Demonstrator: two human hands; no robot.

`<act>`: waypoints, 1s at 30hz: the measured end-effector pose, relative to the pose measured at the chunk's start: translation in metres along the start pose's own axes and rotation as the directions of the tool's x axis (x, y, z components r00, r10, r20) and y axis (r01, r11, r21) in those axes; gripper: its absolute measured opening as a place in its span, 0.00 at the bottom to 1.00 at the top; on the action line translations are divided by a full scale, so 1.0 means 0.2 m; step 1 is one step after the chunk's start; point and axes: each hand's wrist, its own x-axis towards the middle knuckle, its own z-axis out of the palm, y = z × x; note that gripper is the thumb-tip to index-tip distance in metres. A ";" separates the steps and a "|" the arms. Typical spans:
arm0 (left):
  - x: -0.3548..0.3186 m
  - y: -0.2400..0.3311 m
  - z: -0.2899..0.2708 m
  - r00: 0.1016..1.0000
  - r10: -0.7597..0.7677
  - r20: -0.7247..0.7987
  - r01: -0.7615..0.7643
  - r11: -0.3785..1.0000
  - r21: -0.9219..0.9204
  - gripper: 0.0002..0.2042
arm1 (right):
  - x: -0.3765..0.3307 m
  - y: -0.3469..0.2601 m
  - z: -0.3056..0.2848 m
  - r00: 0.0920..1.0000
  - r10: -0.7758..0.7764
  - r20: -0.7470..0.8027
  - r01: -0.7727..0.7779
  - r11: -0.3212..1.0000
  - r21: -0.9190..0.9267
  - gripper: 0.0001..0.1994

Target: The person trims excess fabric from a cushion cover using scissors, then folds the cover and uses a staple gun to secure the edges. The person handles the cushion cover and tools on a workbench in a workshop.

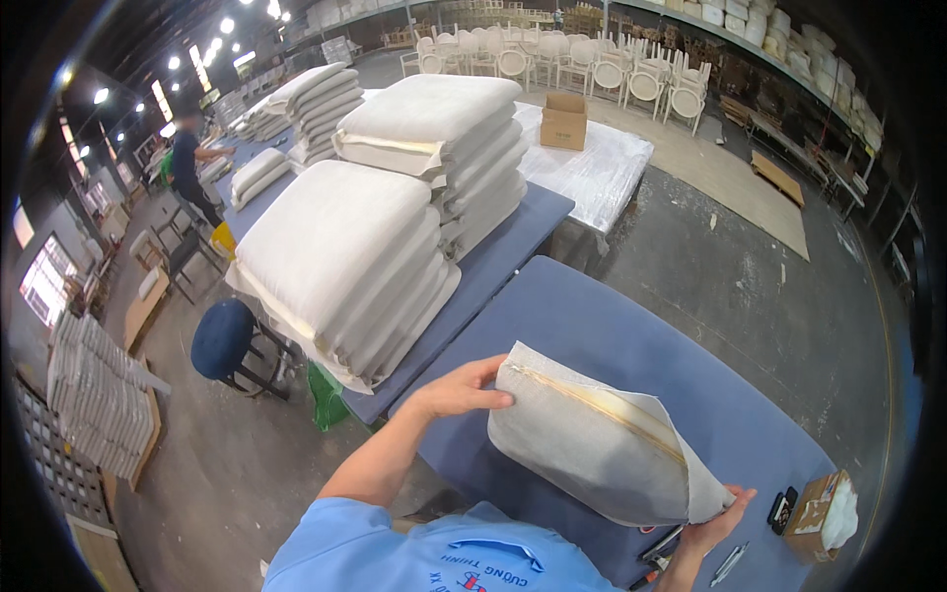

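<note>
A light grey, cloth-covered seat cushion (582, 444) is tilted up over the blue table, with a pale yellowish inner layer showing along its open edge. My left hand (462, 389) grips the cushion's left end, thumb on the near face and the other fingers partly hidden behind it. At the opposite end, my right hand (718, 523) is closed on the lower right corner, where a flap of cloth hangs loose. Whether the cushion's lower side touches the tabletop cannot be made out.
Stacked cushions (335, 227) stand on the farther blue table. Near my right hand lie pliers-like tools (730, 564) and an open cardboard box (821, 518). A blue stool (225, 338) stands on the left. Another person (187, 163) works at the far left.
</note>
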 end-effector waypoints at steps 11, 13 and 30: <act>-0.15 -0.10 0.48 0.944 0.281 -0.171 -0.283 0.959 0.016 0.25 | 0.66 0.02 0.31 0.997 -0.062 0.033 0.063 0.998 -0.002 0.29; -0.15 -0.14 0.50 0.941 0.262 -0.212 -0.281 0.958 -0.062 0.24 | 0.68 0.03 0.32 0.994 -0.045 0.097 0.053 0.995 -0.087 0.27; 0.13 -0.06 0.95 0.675 0.470 0.569 -0.563 0.826 -0.015 0.42 | -0.01 0.43 0.22 0.984 0.095 0.148 -0.106 0.992 0.072 0.31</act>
